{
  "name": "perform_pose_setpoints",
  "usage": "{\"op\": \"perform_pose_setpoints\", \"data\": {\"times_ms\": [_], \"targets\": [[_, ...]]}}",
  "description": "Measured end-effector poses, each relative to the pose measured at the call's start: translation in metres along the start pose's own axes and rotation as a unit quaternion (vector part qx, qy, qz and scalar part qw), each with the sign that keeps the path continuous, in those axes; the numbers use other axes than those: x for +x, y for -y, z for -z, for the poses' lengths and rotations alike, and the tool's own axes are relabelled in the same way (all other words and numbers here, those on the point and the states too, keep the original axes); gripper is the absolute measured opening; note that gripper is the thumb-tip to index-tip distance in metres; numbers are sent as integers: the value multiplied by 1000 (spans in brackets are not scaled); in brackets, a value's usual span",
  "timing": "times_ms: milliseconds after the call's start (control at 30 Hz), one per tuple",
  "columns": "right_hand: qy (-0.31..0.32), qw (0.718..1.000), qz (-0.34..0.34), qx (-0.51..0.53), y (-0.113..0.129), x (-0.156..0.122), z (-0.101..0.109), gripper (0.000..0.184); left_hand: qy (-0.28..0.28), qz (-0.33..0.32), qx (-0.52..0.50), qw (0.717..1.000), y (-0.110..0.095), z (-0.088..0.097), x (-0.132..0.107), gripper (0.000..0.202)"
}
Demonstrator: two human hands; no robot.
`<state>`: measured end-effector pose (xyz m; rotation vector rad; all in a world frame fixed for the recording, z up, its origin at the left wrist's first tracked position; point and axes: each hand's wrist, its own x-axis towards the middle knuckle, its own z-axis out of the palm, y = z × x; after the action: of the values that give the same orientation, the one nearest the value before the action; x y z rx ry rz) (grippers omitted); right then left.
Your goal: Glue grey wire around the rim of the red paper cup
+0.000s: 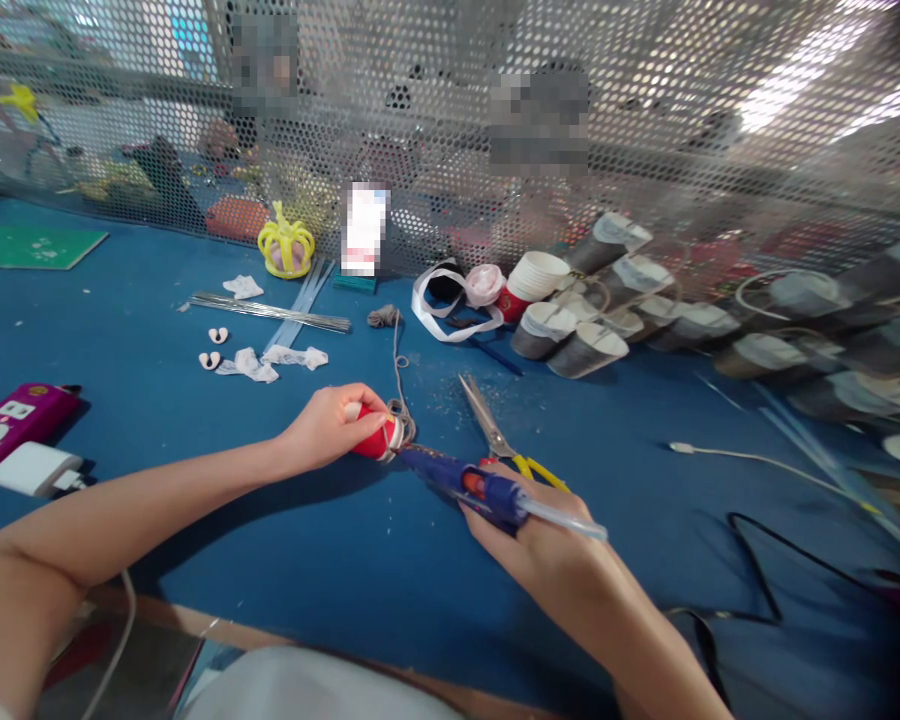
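Note:
My left hand (337, 425) is closed round a small red paper cup (373, 438) lying on its side, its white rim turned to the right. In my right hand (547, 530) is a blue glue gun (457, 478), with a clear glue stick (566, 517) sticking out of its back end. The gun's nozzle is at the cup's rim; whether it touches cannot be made out. Grey cord (401, 375) runs from a small bundle down to the rim. Scissors (487, 415) with yellow and red handles lie open just beyond the gun, partly hidden by my right hand.
Several grey-wrapped cups (589, 350) stand and lie at the back right, near a white ribbon loop (420, 300). Metal wires (270, 312), white lace scraps (255, 365) and a yellow crown-like ornament (286, 245) are at the back left. A purple power strip (26, 425) lies left. Perforated metal mesh (435, 130) closes the back.

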<state>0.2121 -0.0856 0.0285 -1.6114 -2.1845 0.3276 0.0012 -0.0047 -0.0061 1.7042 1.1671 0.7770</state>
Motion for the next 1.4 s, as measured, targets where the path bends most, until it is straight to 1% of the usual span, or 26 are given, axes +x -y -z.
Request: {"op": "perform_pose_setpoints", "data": {"times_ms": [100,200,233,300,367,400,467,533,600,667,700,767,833,900,1033,1133,1200,1267,1333,1400], "targets": [[-7,1000,-15,6,-3,1,-2,11,-2,5,4,1000,-1,0,0,18],[-30,998,-48,19,-5,5,-3,11,-5,5,7,1000,-1,0,-1,18],[-37,997,-70,21,-5,6,-2,13,-5,2,4,1000,-1,-1,-1,18],[-42,988,-142,36,-4,9,0,20,1,-12,-10,1000,1,-3,-2,19],[-28,970,-224,96,-5,12,3,27,1,-31,-31,999,3,-5,-3,19],[-18,957,-250,144,-6,14,4,29,-5,-37,-43,998,4,-6,-3,19],[-10,931,-263,251,-11,17,7,29,-14,-35,-68,997,4,-6,-4,18],[-28,908,-262,326,-19,19,9,29,-23,-40,-81,996,1,-5,-5,18],[-61,885,-276,370,-30,22,11,30,-33,-43,-79,995,-1,-3,-6,18],[-82,874,-294,379,-42,26,15,32,-43,-45,-56,997,-3,-1,-6,18],[-88,874,-298,373,-48,28,17,33,-46,-51,-50,996,-3,0,-7,18],[-98,884,-302,343,-60,34,21,34,-45,-63,-51,996,-4,2,-6,19],[-103,896,-306,306,-73,40,24,33,-45,-71,-54,995,-3,3,-6,21],[-110,901,-322,268,-87,45,24,30,-45,-79,-57,994,-4,4,-7,21],[-134,911,-361,148,-117,47,21,31,-45,-95,-59,993,-5,5,-8,19],[-149,919,-362,53,-129,44,21,37,-48,-107,-60,991,-7,6,-8,17],[-156,925,-347,10,-127,43,23,36,-52,-115,-58,990,-8,6,-9,17],[-159,934,-320,-14,-114,44,25,30,-57,-126,-45,989,-11,5,-12,16],[-145,950,-277,-14,-92,48,26,23,-63,-155,-19,986,-13,4,-15,15],[-103,971,-217,18,-64,52,23,24,-53,-199,16,978,-15,3,-19,14]]}}
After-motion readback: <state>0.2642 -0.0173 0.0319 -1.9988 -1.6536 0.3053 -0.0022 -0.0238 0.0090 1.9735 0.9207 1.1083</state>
